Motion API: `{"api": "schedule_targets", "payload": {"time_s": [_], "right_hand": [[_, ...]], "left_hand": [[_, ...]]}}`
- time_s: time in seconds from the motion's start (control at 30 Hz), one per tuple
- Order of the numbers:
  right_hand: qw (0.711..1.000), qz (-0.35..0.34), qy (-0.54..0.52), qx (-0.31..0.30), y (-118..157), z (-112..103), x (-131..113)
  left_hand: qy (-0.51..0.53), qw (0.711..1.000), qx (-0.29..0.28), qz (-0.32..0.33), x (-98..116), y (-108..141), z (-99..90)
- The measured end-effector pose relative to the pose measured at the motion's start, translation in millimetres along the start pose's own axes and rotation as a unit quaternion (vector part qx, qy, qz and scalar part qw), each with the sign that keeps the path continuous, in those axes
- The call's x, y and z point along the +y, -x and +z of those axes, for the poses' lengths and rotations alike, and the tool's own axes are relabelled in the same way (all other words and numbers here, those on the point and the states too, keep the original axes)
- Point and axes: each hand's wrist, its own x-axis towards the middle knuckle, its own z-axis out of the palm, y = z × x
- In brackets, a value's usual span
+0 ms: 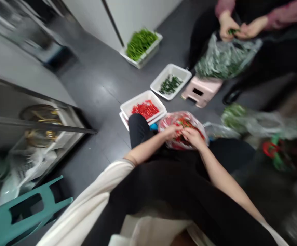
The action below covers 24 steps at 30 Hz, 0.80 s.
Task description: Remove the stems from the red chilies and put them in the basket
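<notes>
A clear plastic bag (165, 123) of red chili peppers with some green stems sits between my knees. Over its opening, my left hand (172, 132) and my right hand (192, 136) meet with fingers pinched together. Whatever lies between the fingertips is too small and blurred to name. Just beyond my left knee, a white tray (127, 107) holds red chili pieces and rests on another tray. Farther out, a second white tray (156, 83) contains a small amount of dark green pieces.
A white basket of greens (141, 44) stands by the cabinet. At upper right, another person's hands (240, 30) are above a bag of greens (225, 59) by a pink stool (203, 89). A teal stool (22, 212) and metal shelf (68, 128) are left; more bags lie right.
</notes>
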Motion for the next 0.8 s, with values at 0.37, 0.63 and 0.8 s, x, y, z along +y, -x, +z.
{"api": "schedule_targets", "payload": {"time_s": [0.37,0.63,0.8], "right_hand": [[0.909,0.075,0.409,-0.017,-7,-15,35],[0.843,0.049,0.514,-0.153,-22,42,35],[0.9,0.024,0.43,-0.064,-18,15,50]], "left_hand": [[-0.175,0.967,0.159,0.091,3,-24,-8.1],[-0.136,0.971,0.166,0.101,6,-17,-18.2],[-0.126,0.97,0.182,0.098,11,-12,-24.0]]}}
